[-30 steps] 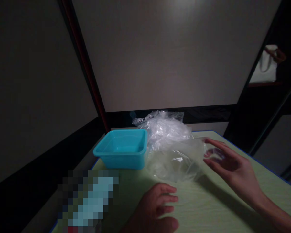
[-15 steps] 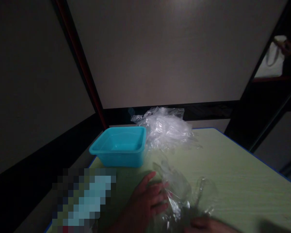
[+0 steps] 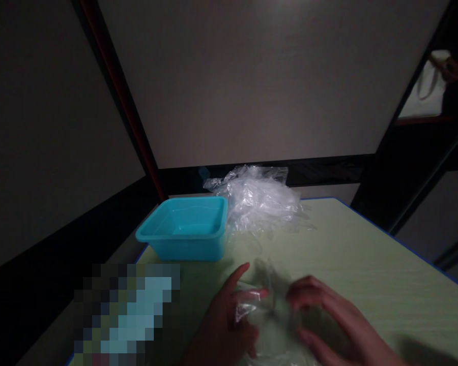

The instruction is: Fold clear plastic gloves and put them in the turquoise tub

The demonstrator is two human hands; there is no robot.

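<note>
A crumpled clear plastic bag [image 3: 273,330] lies at the near edge of the view, between my two hands. My left hand [image 3: 229,323] is on its left side, the fingers curled around a shiny fold of the film while one finger points up and away. On the right, my right hand [image 3: 338,315] is slightly blurred, its fingers bent and its thumb held apart from them. It is close beside the bag, and no film shows clearly in its grasp. Part of the bag is cut off by the bottom of the picture.
A turquoise plastic basin [image 3: 185,249] stands at the table's left edge. Beside it is a heap of clear plastic bags [image 3: 261,198]. The pale table [image 3: 377,274] has a blue edge. A pixelated patch covers something at lower left. Panels rise behind; a white bag [image 3: 427,94] sits far right.
My right hand has risen from the bottom edge into fuller view, its fingers and thumb apart. My left hand's spread fingers have curled around the film, and the bag is drawn in lower.
</note>
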